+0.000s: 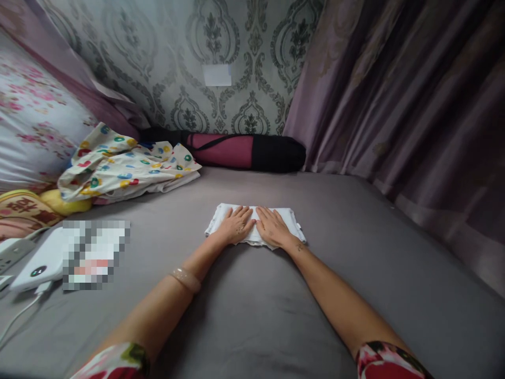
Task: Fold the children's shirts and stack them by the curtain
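A folded white cloth [291, 223], perhaps a garment, lies flat on the grey bed sheet [252, 295] in front of me. My left hand [236, 225] rests palm down on its left half, fingers stretched out. On the right half lies my right hand [272, 226], also flat with the fingers extended. The two thumbs come close together near the cloth's middle. A bracelet [186, 279] circles my left forearm. The cloth's near edge looks uneven between my wrists, and parts of it are hidden under my hands.
A patterned cloth [130, 168] lies crumpled at the back left beside a floral pillow [39, 121]. A white power bank [43, 263] with a cable and a power strip [13, 252] are at left. A maroon and black bag [224, 151] lies along the wall; curtains [379, 105] hang right.
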The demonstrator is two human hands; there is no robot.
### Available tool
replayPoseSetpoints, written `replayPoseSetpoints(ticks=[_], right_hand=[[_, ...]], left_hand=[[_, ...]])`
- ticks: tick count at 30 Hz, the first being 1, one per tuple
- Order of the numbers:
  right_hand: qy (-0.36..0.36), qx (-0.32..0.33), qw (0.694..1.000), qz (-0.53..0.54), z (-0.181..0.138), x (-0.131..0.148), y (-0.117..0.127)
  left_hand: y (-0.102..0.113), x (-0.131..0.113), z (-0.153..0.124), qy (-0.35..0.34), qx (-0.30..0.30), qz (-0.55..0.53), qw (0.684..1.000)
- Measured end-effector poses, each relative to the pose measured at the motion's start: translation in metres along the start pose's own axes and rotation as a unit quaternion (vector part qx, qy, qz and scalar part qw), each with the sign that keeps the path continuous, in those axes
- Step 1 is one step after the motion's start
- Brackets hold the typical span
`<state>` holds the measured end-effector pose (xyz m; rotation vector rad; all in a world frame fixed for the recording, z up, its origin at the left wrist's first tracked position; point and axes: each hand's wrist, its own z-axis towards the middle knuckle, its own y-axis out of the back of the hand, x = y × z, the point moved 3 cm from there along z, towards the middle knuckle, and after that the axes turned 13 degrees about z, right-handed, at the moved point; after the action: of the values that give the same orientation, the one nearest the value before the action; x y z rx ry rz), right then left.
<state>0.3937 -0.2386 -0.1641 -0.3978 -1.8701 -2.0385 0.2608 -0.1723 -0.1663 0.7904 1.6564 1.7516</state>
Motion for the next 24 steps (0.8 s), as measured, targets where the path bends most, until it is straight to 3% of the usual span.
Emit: replayPoseSetpoints(ticks=[8, 13, 19, 24], right_hand=[[-0.007, 0.014, 1.000, 0.013, 0.001, 0.001, 0.004], [0.032, -0.021, 0.999, 0.004, 0.002, 0.017, 0.010], [0.027, 0.006, 1.000, 0.005, 0.003, 0.021, -0.003], [0.032, 0.005, 0.999, 0.010, 0.004, 0.019, -0.005]], left_hand=[[0.005, 0.000, -0.004, 0.000, -0.051, 0.010, 0.999], [0.011, -0.002, -0.006, 0.046, -0.106, 0.040, 0.993], [-0.003, -0.004, -0.004, 0.018, -0.023, 0.033, 0.999], [-0.006, -0.002, -0.004, 0.020, -0.029, 0.028, 0.999]])
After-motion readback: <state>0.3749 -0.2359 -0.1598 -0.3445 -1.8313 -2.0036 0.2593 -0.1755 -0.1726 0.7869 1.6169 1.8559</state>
